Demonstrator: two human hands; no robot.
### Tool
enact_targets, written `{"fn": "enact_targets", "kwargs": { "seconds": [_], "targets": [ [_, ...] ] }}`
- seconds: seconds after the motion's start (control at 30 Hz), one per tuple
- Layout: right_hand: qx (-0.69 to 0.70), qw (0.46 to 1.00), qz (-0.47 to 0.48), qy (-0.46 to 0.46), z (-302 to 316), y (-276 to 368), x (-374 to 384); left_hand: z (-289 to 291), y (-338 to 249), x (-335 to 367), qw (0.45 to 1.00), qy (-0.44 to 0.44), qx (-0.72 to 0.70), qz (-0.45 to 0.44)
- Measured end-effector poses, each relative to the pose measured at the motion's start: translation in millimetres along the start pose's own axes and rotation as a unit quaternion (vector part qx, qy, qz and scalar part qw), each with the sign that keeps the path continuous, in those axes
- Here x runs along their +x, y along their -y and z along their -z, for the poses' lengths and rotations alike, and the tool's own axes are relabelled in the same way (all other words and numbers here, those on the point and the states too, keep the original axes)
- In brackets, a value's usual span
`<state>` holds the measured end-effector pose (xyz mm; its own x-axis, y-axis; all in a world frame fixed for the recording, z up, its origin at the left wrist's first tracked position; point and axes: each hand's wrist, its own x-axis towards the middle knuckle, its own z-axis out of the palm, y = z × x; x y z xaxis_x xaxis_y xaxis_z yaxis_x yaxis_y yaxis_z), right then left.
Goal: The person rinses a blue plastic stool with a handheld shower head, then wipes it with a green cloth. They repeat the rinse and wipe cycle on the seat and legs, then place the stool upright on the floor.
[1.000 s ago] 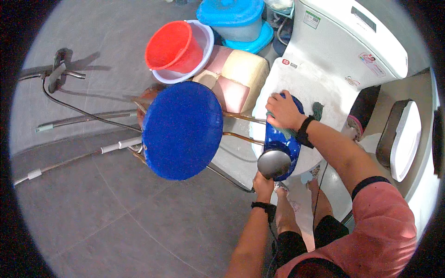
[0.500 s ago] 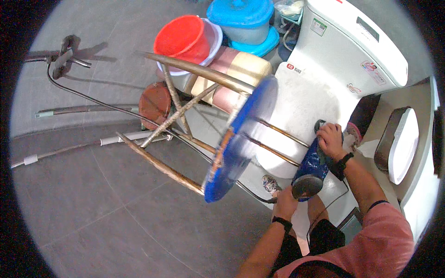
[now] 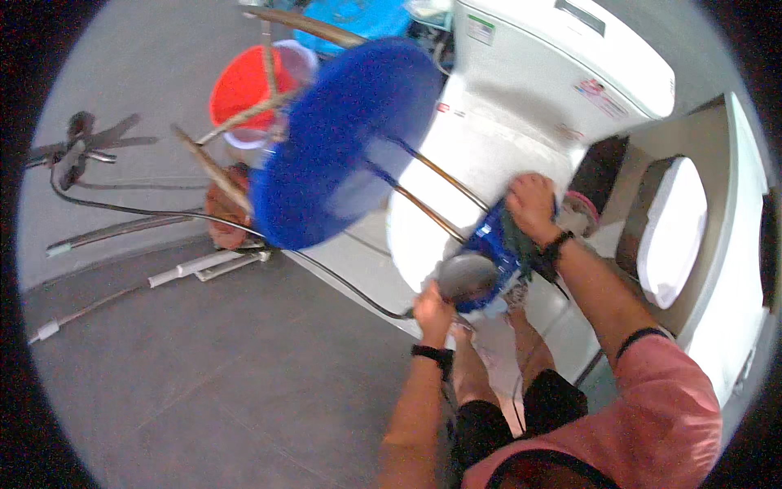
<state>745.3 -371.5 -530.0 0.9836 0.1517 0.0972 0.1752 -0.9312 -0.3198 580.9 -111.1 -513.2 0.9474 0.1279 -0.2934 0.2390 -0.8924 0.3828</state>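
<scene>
A folding chair with a round blue seat (image 3: 346, 138), metal legs and a blue backrest (image 3: 486, 236) on two thin rods is tipped over beside the toilet (image 3: 444, 183). My left hand (image 3: 433, 314) is closed round the handle of a shower head (image 3: 471, 275), whose round grey face lies over the near end of the backrest. From its handle a dark hose (image 3: 342, 281) runs left to the wall tap. On the far end of the backrest my right hand (image 3: 533, 204) presses a dark green cloth (image 3: 515, 238), fingers bent over the edge.
A red basin (image 3: 244, 85) and blue tubs (image 3: 350, 20) stand at the back. A brownish round stool (image 3: 226, 208) is behind the chair legs. The tap (image 3: 77, 151) is on the left wall. To the right is a cabinet (image 3: 700, 269) with a white oval-fronted object (image 3: 676, 232).
The chair has turned so that the flat of its blue seat faces me more. Both hands, with shower head and cloth, have shifted left in view along with the backrest.
</scene>
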Motion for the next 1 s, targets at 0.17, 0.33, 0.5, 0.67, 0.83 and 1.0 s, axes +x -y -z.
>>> {"fn": "enact_targets", "kwargs": {
  "seconds": [0.17, 0.33, 0.5, 0.67, 0.83, 1.0],
  "targets": [
    [0.036, 0.997, 0.054, -0.043, 17, 26, 26, 25, 3, 21, 0.986, -0.027, -0.160, 0.046],
    [0.073, 0.992, 0.106, 0.011, 38, 45, -19, 36, -10, 21, 0.982, -0.027, -0.160, 0.101],
    [0.042, 0.989, 0.122, 0.077, 33, 55, -38, 43, -3, 28, 0.974, -0.029, -0.212, 0.069],
    [0.239, 0.965, 0.109, 0.021, 27, 58, -15, 49, -2, 29, 0.976, -0.049, -0.201, 0.068],
    [0.380, 0.877, -0.291, 0.026, 80, 65, 11, 60, 12, 10, 0.968, -0.028, -0.227, 0.100],
    [0.609, 0.748, -0.252, -0.077, 164, 83, 30, 75, 32, -34, 0.957, -0.038, -0.289, -0.003]
  ]
}}
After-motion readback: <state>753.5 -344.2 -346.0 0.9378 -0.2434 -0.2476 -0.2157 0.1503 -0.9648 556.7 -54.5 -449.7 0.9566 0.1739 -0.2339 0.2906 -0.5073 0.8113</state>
